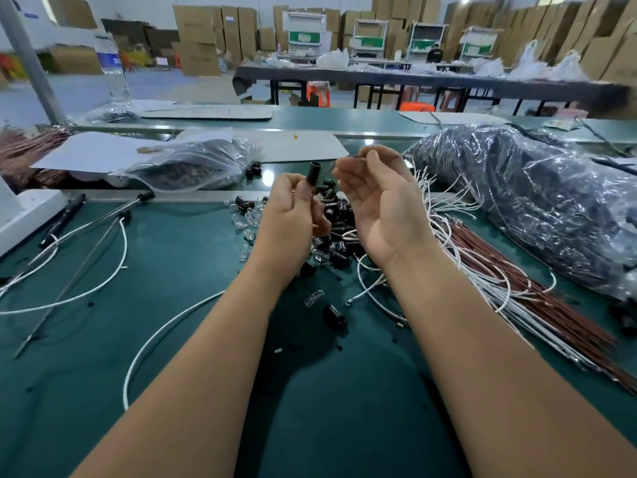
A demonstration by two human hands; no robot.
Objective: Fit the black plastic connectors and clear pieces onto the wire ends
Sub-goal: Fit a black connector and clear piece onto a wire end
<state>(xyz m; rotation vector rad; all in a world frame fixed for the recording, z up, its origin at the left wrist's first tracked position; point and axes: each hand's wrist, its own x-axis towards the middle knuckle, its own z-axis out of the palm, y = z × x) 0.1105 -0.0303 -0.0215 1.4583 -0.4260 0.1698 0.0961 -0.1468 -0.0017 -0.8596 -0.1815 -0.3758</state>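
Black plastic connector [314, 172]: a short dark tube, open end up, which I see pinched between thumb and fingers of my left hand [293, 205], raised above the pile in the middle of the worktop.
Thin dark wire end [358, 156]: nipped by the fingertips of my right hand [375, 201], palm turned toward me, the other fingers loosely curled; the tip is blurred and I cannot make out its terminal.
Gap: connector and wire end sit near each other, apart, not touching.
Pile of black connectors and small clear glass-like pieces [336, 232]: partly hidden behind both hands; I cannot count them. A few strays [313, 298] lie nearer me.
Bundle of white and brown wires [489, 270]: fans out to the right, running off the frame's lower right edge.
Large black-filled clear plastic bag [537, 201]: far right, cut off by the edge; contents unreadable.
Small clear zip bag [193, 167]: behind the left hand, contents dark and indistinct.
Loose white wires [103, 277]: looping across the left side.
Green worktop [193, 339]: bare mat between my forearms and toward the near edge.
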